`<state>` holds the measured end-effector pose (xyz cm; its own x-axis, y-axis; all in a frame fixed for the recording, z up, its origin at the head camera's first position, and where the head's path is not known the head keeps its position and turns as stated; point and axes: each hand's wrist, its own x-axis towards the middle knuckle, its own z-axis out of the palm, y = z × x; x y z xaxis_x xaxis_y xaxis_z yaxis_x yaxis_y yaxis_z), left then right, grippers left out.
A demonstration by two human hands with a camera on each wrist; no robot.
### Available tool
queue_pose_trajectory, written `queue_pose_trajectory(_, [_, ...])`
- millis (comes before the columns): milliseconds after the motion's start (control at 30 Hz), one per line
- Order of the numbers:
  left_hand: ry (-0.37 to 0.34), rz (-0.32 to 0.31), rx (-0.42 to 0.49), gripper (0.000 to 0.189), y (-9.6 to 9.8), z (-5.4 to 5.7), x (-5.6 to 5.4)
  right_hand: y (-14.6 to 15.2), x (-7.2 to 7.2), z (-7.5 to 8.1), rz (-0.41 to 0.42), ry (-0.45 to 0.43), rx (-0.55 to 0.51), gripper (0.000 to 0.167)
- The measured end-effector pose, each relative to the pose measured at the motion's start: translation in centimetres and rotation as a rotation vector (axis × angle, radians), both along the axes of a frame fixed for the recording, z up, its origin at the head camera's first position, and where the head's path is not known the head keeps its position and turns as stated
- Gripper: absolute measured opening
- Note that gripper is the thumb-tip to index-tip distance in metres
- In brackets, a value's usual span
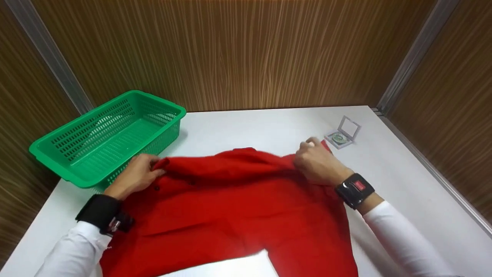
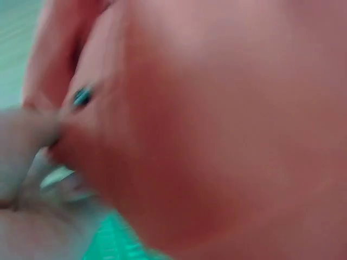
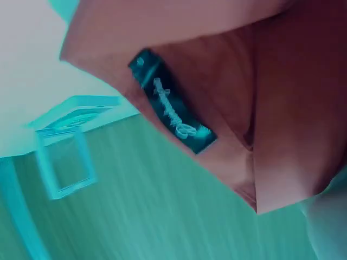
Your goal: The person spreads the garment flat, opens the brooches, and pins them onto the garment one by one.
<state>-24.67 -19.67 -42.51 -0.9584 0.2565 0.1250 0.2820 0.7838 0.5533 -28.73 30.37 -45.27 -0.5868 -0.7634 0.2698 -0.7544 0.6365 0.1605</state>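
Observation:
A red shirt (image 1: 238,204) with dark buttons is spread between both hands, its upper edge lifted in soft folds. My left hand (image 1: 136,175) pinches its upper left corner, beside the green basket. In the blurred left wrist view, the thumb and fingers (image 2: 27,141) hold the cloth close to a button (image 2: 81,97). At the upper right, my right hand (image 1: 317,161) grips the cloth with curled fingers. The right wrist view shows a dark label (image 3: 173,103) with pale script inside the collar; only a sliver of that hand shows at the right edge.
A green perforated basket (image 1: 103,132) stands at the back left of the white table (image 1: 246,127). A small clear case (image 1: 344,132) with its lid raised sits near the right hand, a round greenish piece inside. A white flat thing (image 1: 230,267) lies at the front. Wood-patterned panels (image 1: 246,54) enclose the table.

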Motion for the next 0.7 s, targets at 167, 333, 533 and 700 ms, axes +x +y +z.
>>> queue_pose_trajectory(167, [-0.165, -0.018, 0.048, 0.020, -2.1, 0.3, 0.1, -0.9, 1.6, 0.7, -0.127, -0.582, -0.084, 0.044])
queue_pose_trajectory(333, [-0.084, 0.101, 0.210, 0.028, -3.0, 0.9, 0.6, -2.0, 0.8, 0.9, -0.370, -0.793, -0.259, 0.033])
queue_pose_trajectory(533, [0.325, 0.230, 0.110, 0.019, -1.8, 0.5, 0.0, -1.9, -1.0, -0.8, -0.512, -0.736, -0.253, 0.056])
queue_pose_trajectory(700, [0.275, 0.147, -0.173, 0.016, -1.2, 0.1, -0.3, -1.5, -1.1, -1.2, -0.466, -0.607, -0.204, 0.028])
